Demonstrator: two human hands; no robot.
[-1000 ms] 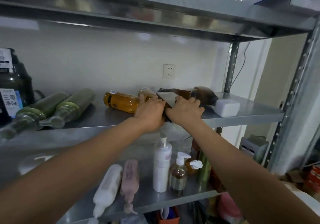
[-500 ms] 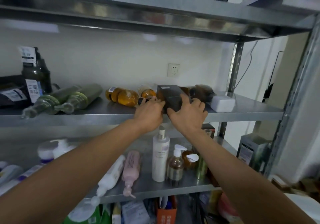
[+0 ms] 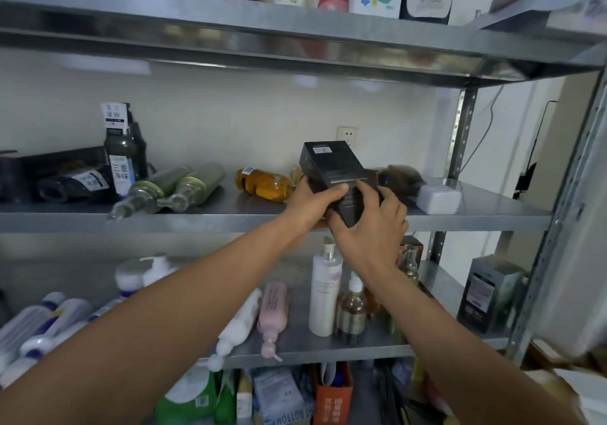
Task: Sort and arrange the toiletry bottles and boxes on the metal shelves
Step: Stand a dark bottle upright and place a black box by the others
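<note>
A black box [image 3: 331, 165] is held tilted above the front edge of the middle metal shelf [image 3: 210, 217]. My left hand [image 3: 310, 203] grips its lower left side and my right hand [image 3: 369, 224] wraps its lower end. Behind the box an amber bottle [image 3: 262, 183] lies on its side. Two green bottles [image 3: 170, 188] lie side by side further left. A dark brown bottle [image 3: 399, 176] lies to the right, partly hidden by the box.
A white block [image 3: 438, 198] rests at the shelf's right. A dark upright bottle [image 3: 123, 155] and black containers stand at the left. The lower shelf [image 3: 328, 347] holds white, pink and amber pump bottles. The top shelf [image 3: 295, 27] carries several bottles. A steel post [image 3: 460, 135] stands right.
Both hands have lifted the black box off the shelf and tipped it up towards me; earlier it lay flat under my hands. The view has pulled back and down.
</note>
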